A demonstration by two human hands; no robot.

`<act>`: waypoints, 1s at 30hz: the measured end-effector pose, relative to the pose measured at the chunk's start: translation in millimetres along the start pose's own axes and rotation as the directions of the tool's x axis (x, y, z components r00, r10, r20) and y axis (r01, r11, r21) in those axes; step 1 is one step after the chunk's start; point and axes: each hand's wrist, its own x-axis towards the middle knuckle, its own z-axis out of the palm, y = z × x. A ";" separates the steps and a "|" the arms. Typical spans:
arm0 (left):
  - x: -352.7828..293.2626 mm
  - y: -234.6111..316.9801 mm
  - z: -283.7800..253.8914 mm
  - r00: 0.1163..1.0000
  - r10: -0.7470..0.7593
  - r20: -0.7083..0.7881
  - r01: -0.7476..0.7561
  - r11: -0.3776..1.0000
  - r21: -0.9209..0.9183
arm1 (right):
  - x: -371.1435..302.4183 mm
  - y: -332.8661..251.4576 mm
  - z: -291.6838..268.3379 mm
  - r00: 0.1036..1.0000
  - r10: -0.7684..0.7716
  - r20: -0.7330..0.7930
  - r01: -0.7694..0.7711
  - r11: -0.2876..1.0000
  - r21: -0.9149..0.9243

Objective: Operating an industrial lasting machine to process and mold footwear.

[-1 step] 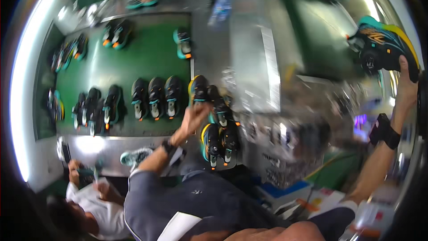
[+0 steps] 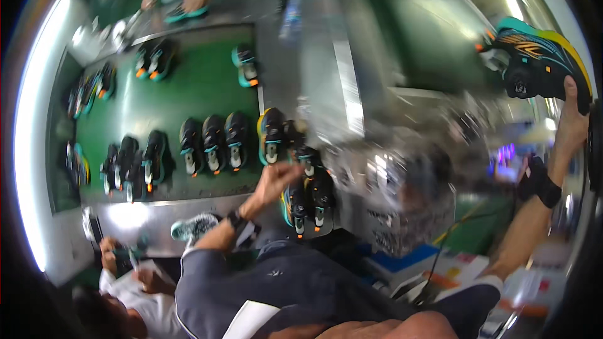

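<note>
At the far right, my right hand holds up a black sports shoe with a teal and yellow sole and orange markings, gripping it at its lower end. My left hand hovers over a cluster of similar shoes at the edge of the green table; its fingers are bent and smeared by motion. Just beyond it lies a black shoe with a yellow-edged sole. Under and beside the fingers are more black shoes, partly hidden. Whether the left fingers touch any of them cannot be made out.
Several shoes stand in groups on the green tabletop. A grey knit shoe rests on the metal edge. Clear plastic-wrapped goods sit right of the cluster. One co-worker is at lower left; another's hand touches a shoe across the table.
My left hand has drawn back toward me, uncovering the lower end of the yellow-edged shoe. The view has shifted slightly. My right hand still holds its shoe up, now tilted a little differently.
</note>
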 end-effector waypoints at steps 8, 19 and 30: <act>-75.9 121.9 226.4 0.379 0.360 0.852 0.343 0.801 -0.491 | -195.0 30.8 -234.5 0.906 0.422 -0.024 -0.400 0.873 0.278; -227.1 40.2 471.8 -0.019 -0.058 0.998 0.693 0.719 0.055 | -530.7 -19.9 -449.2 0.197 0.977 -0.077 -0.720 0.198 0.665; -465.0 -97.9 654.0 -0.397 -0.252 0.883 -0.054 0.966 0.252 | -714.2 -104.0 -649.8 -0.223 0.538 -0.813 -0.905 0.195 0.377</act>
